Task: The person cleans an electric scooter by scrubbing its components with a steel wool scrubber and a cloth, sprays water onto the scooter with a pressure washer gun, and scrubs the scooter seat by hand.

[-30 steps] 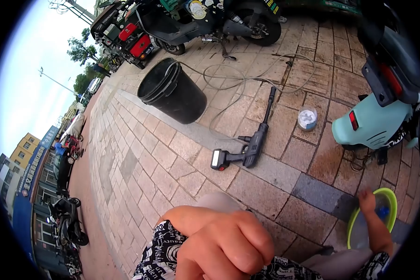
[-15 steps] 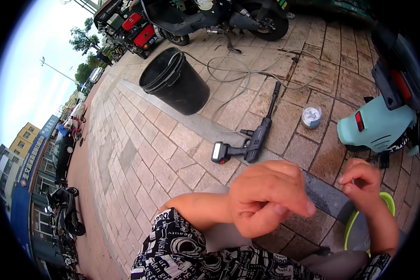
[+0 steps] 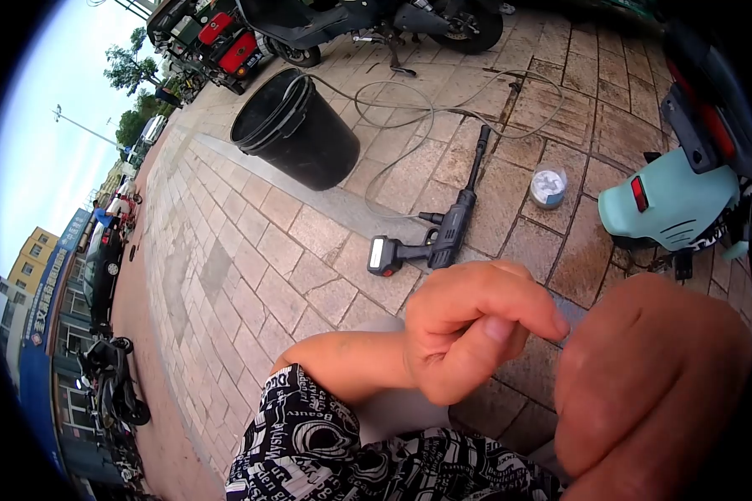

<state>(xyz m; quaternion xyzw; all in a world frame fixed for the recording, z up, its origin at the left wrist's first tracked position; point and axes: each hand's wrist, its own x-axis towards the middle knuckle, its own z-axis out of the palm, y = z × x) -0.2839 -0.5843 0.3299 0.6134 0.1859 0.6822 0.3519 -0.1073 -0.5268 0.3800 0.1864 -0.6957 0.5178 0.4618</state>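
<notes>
My left hand (image 3: 476,326) is in the lower middle with its fingers curled in and the thumb against them; anything inside is hidden. Large and close to the camera at the lower right, my right hand (image 3: 656,376) shows mostly its back, with the fingers out of sight. Just beyond my left hand, a black cordless pressure washer gun (image 3: 447,230) lies on the paving. A thin clear hose (image 3: 430,125) runs from it in loops towards a black bucket (image 3: 313,138). To the gun's right stands a small clear tub (image 3: 548,189) with whitish contents.
A light-blue scooter (image 3: 668,200) stands at the right edge. At the back are a dark scooter (image 3: 342,29) and a red-and-dark three-wheeler (image 3: 234,52). Farther left, a black motorcycle (image 3: 113,388) stands near shopfronts. Brick paving (image 3: 259,242) spreads between them.
My right hand has come up and nearer the camera, now covering the green-rimmed basin. My left hand stays curled, its index finger tucked somewhat differently. The view has shifted slightly.
</notes>
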